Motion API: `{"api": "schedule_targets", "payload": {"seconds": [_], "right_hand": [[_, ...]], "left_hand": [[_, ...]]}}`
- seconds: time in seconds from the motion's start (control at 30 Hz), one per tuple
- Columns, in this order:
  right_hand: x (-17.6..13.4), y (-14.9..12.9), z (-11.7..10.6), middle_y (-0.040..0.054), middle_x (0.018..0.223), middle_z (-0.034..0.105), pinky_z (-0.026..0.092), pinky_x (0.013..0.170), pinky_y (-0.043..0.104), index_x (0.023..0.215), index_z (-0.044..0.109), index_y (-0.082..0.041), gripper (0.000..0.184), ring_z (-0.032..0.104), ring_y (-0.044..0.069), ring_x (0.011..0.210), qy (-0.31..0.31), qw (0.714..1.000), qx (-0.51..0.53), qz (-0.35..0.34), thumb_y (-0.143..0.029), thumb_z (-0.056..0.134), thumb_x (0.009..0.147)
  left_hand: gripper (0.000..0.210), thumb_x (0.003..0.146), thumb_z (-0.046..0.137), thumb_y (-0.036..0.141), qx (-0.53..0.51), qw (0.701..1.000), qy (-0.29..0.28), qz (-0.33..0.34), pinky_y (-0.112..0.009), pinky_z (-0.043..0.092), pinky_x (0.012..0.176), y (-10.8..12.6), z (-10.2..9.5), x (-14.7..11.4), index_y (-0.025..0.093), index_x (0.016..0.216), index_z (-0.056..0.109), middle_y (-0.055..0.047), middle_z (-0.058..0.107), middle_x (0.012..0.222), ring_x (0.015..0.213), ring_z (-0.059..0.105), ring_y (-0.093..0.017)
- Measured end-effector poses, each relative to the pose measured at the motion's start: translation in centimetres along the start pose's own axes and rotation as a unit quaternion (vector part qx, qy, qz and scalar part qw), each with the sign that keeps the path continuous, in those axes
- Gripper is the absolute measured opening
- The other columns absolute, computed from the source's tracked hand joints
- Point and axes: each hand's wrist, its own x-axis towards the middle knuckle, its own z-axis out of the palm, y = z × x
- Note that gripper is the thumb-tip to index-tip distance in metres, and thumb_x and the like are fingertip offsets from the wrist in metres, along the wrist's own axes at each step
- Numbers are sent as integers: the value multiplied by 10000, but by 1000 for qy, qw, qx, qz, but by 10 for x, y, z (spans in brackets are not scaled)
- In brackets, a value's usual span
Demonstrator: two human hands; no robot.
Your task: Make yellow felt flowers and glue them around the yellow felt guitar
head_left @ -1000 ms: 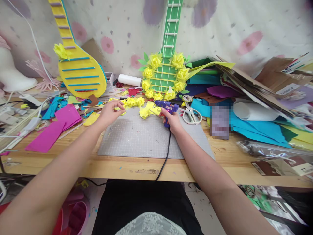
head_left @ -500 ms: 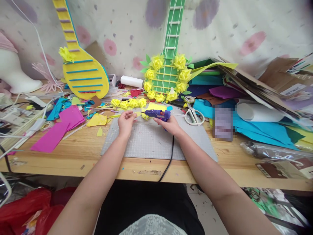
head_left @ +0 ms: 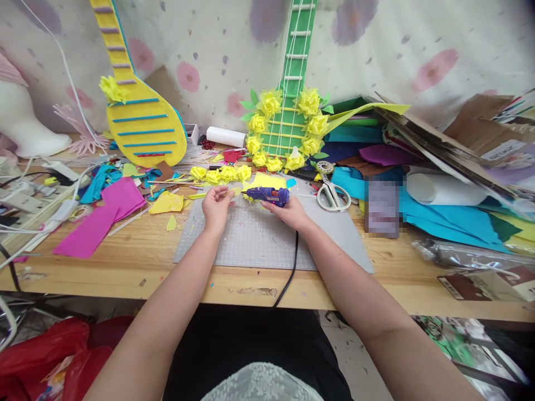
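Observation:
In my right hand (head_left: 287,210) is a purple hot glue gun (head_left: 267,195), its nozzle pointing left. My left hand (head_left: 216,208) pinches a small yellow paper piece (head_left: 237,191) close to the nozzle tip. Both hands are over the grey cutting mat (head_left: 259,245), and a black cord (head_left: 288,284) hangs from the gun over the table edge. Just behind lie a row of yellow paper flowers (head_left: 220,175) and a flat yellow sheet (head_left: 267,180). Whether glue is coming out is too small to see.
White-handled scissors (head_left: 333,196) rest right of the mat. Behind stand a green paper instrument (head_left: 288,128) ringed with yellow flowers and a yellow one (head_left: 146,131). Pink paper strips (head_left: 90,231) and cables (head_left: 67,211) lie left; blue sheets (head_left: 451,223) and cardboard (head_left: 472,122) are piled right.
The glue gun has shifted very slightly left and tilted a little against the paper piece. Both hands keep their hold; the whole view has moved slightly.

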Motion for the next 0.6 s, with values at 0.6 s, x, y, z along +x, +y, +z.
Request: {"api": "schedule_targets", "payload": {"seconds": [0.6], "right_hand": [[0,-1,0,26,629,599,432,515,251,759,653,-207,306,574,162,660,27,999,27,7,-499,631,671]], "left_hand": [[288,561,702,229,27,999,-31,12,-219,500,539,1,1,-4,151,808,575,-19,626,737,685,613,-127]]}}
